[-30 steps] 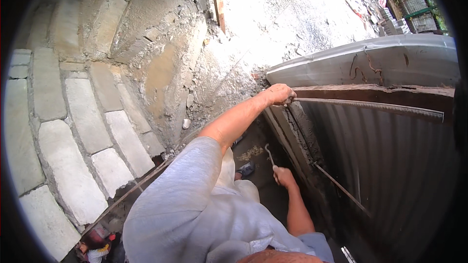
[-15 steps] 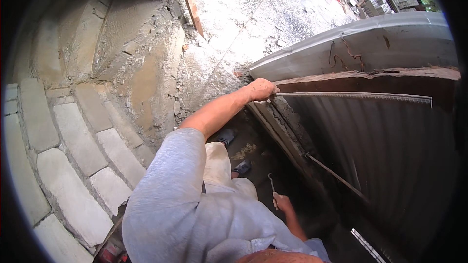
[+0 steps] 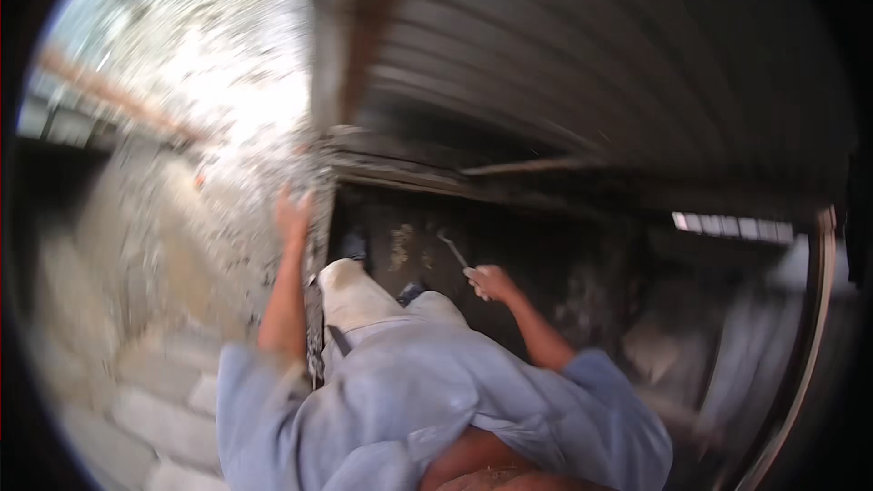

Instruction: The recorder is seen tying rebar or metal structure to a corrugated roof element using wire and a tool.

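My right hand (image 3: 491, 282) is closed around the handle of a thin metal hook (image 3: 452, 249). The hook's curved tip points away from me, over the dark floor. My left hand (image 3: 293, 214) is raised at the left, beside the rough edge of the masonry. Motion blurs it, but its fingers look stretched apart, with nothing seen in them. The corrugated metal sheet (image 3: 564, 45) stands in shadow at the upper right, apart from both hands.
Mortared pale blocks (image 3: 173, 418) lie at the lower left. A concrete ledge (image 3: 400, 175) crosses in front of my feet, and a thin rod (image 3: 527, 166) slants beside it. Bright rubble ground (image 3: 227, 64) spreads at the upper left. A pale curved edge (image 3: 809, 345) rises at the right.
My view has swung right, smearing the picture. My left hand has let go of the top edge of the metal sheet and is now by the masonry. The hook stays in my right hand.
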Demonstrator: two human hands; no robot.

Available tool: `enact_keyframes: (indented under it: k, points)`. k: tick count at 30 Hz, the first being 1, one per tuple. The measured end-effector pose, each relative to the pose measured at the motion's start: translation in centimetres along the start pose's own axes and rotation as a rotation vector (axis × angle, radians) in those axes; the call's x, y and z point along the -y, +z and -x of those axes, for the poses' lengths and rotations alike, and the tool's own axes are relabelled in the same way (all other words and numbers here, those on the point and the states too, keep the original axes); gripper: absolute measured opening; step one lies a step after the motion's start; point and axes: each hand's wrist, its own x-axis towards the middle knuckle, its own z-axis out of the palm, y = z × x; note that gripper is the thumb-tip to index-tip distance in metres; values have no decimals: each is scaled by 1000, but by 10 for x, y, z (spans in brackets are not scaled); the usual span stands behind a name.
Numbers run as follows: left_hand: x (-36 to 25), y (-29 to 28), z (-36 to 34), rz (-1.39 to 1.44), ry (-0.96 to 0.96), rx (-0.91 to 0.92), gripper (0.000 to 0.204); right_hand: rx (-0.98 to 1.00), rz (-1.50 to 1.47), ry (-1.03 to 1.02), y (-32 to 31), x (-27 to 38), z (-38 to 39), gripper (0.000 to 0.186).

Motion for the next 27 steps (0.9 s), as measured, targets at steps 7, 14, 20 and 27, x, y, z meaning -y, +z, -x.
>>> enact_keyframes:
  k: [7,14,20,27]
  points:
    - [200,-40,177,-453,63,1254,41,-147,-52,35,-8,-135,23,48]
    - [146,-19,192,-463,-328,1408,40,-302,-384,228,47,-281,148,46]
    - [25,73,139,-347,-331,1178,37,-583,-316,273,116,-373,198,50]
    - [-120,163,150,-205,-108,1247,33,-746,-622,371,177,-388,238,44]
